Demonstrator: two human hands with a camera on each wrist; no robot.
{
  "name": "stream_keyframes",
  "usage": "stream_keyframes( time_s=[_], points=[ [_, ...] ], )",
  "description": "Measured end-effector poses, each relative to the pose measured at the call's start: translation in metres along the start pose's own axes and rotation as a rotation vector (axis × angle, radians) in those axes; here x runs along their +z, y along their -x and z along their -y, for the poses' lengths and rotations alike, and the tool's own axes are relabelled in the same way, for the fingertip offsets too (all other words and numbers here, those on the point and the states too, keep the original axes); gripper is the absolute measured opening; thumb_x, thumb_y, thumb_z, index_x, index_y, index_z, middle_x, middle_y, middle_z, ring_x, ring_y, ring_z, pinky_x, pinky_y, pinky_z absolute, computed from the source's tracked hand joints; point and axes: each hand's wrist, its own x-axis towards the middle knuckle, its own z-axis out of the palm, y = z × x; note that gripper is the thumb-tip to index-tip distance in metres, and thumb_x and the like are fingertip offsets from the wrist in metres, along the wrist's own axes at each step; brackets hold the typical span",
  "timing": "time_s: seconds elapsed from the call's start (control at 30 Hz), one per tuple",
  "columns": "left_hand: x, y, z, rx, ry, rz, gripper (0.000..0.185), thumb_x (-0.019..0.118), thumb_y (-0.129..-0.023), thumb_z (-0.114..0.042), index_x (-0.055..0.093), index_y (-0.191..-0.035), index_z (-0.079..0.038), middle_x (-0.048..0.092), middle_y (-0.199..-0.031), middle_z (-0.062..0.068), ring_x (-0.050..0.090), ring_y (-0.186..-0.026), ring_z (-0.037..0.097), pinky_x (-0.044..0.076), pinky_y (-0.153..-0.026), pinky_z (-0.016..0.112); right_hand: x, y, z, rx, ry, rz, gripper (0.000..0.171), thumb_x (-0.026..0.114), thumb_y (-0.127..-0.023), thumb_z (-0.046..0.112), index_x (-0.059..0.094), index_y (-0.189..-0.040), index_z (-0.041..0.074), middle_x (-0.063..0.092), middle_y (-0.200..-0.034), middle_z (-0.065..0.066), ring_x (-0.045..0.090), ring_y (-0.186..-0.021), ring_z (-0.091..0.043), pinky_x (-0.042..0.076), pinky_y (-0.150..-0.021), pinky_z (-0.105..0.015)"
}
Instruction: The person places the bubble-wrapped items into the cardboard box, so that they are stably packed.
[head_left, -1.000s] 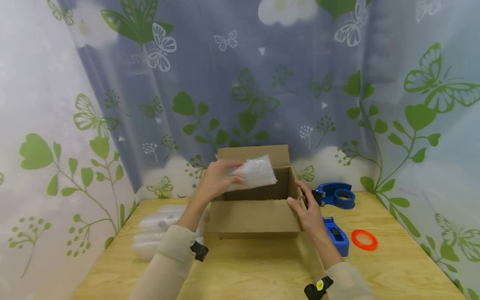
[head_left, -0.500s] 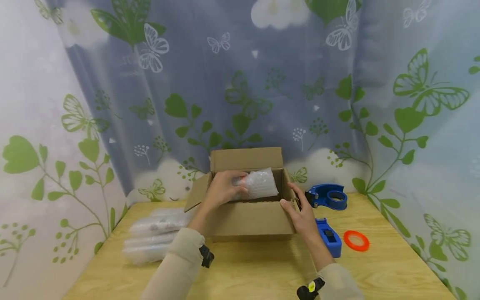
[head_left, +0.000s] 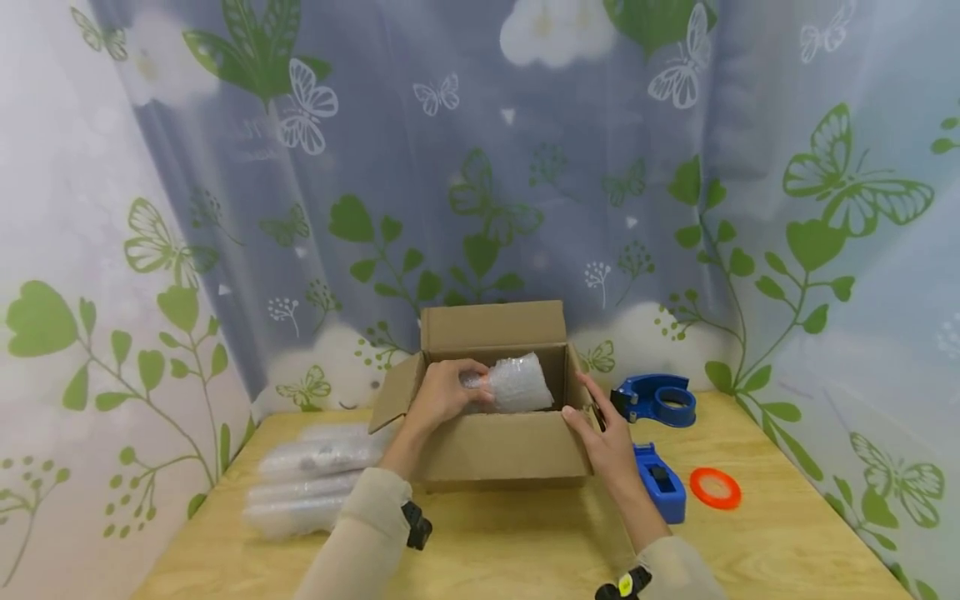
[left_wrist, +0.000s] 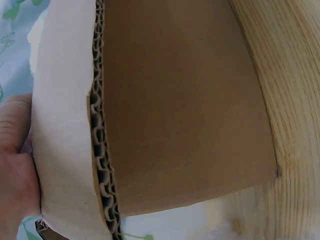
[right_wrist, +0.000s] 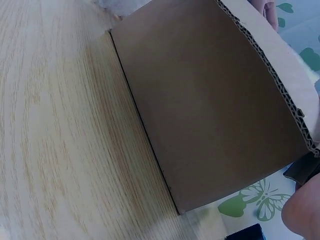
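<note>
An open cardboard box (head_left: 495, 450) stands in the middle of the wooden table (head_left: 525, 550). My left hand (head_left: 446, 392) grips a bubble-wrapped bundle (head_left: 517, 383) and holds it low inside the box's opening. My right hand (head_left: 603, 425) rests on the box's right front corner, thumb on the front edge, fingers along the right flap. In the left wrist view the box's front wall (left_wrist: 180, 110) fills the frame, with part of my left hand (left_wrist: 15, 165) at the edge. The right wrist view shows the box wall (right_wrist: 210, 100) on the table (right_wrist: 60, 140).
Several bubble-wrapped bundles (head_left: 311, 483) lie on the table left of the box. To its right are a blue tape dispenser (head_left: 656, 400), a second blue tool (head_left: 660, 483) and an orange tape ring (head_left: 715, 488). A butterfly-patterned curtain (head_left: 480, 167) hangs close behind and beside the table.
My left hand has lowered the bubble-wrapped bundle from above the box down into its opening. The left flap now stands out to the side. My right hand has stayed at the right corner.
</note>
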Motion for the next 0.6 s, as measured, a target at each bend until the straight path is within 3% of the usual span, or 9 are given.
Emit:
stream_keyframes(
  time_s=[0.23,0.43,0.6],
  points=[
    [0.0051,-0.0012,0.0028,-0.015,-0.039,0.144,0.029,0.090,-0.082,-0.022,0.083,-0.109,-0.013,0.075,-0.120,0.008,0.065,-0.122,0.032,0.052,-0.105,0.046,-0.0005,0.0034,0.0038,0.003,0.005,-0.012,0.062,0.069,-0.102,0.028,0.046,-0.159,0.024,0.035,-0.167,-0.010,0.026,-0.156,-0.036,0.025,-0.121,-0.066],
    [0.0039,-0.0045,0.0032,-0.051,-0.057,0.210,0.022,0.086,-0.087,-0.025,0.084,-0.106,-0.015,0.077,-0.117,0.007,0.065,-0.122,0.032,0.053,-0.104,0.046,0.0004,0.0026,0.0040,0.001,0.005,-0.019,0.062,0.070,-0.101,0.028,0.046,-0.159,0.025,0.037,-0.166,-0.009,0.028,-0.155,-0.035,0.026,-0.122,-0.064],
    [0.0012,-0.0044,0.0038,-0.113,0.004,0.233,0.020,0.080,-0.093,-0.025,0.083,-0.109,-0.014,0.076,-0.119,0.007,0.065,-0.123,0.032,0.055,-0.102,0.046,0.0024,0.0008,0.0027,-0.001,0.004,-0.015,0.062,0.069,-0.102,0.028,0.046,-0.159,0.025,0.037,-0.166,-0.008,0.026,-0.156,-0.035,0.024,-0.121,-0.067]
  ],
)
